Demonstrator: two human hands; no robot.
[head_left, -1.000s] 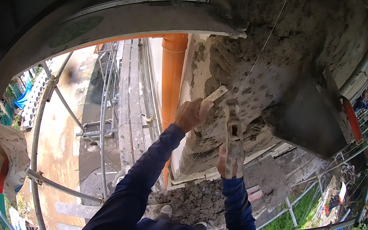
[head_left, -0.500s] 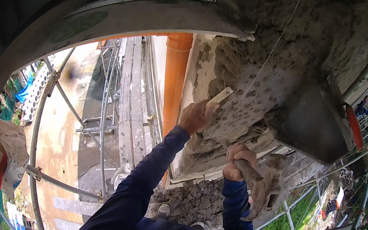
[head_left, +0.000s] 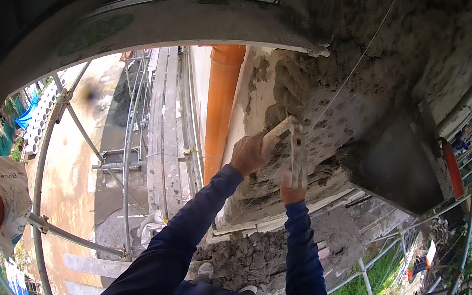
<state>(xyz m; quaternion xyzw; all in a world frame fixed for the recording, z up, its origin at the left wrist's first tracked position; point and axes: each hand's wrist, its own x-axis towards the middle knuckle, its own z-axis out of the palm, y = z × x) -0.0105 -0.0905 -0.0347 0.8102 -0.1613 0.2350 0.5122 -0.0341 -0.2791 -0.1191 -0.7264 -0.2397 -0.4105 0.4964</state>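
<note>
My left hand (head_left: 250, 154) is closed around a short pale strip (head_left: 277, 131), perhaps wood, that it holds up to the rough wet mortar (head_left: 297, 96) on the wall. My right hand (head_left: 292, 190) grips the lower end of a long, flat, mortar-smeared tool (head_left: 300, 150) whose exact kind I cannot make out. The tool stands nearly upright, and its upper end meets or overlaps the far end of the strip. A thin string line (head_left: 356, 62) runs down across the mortared wall behind both hands.
An orange pipe (head_left: 220, 103) stands left of the wall corner. Scaffold tubes (head_left: 43, 168) and planks (head_left: 163, 125) lie to the left. A dark board with a red edge (head_left: 406, 162) juts out at right. Loose mortar (head_left: 251, 255) lies by my shoes. A sack (head_left: 3, 193) hangs at left.
My right hand has moved up and left, bringing the tool from a lower, slanted position to upright against the strip. The left hand stays nearly in place on the strip.
</note>
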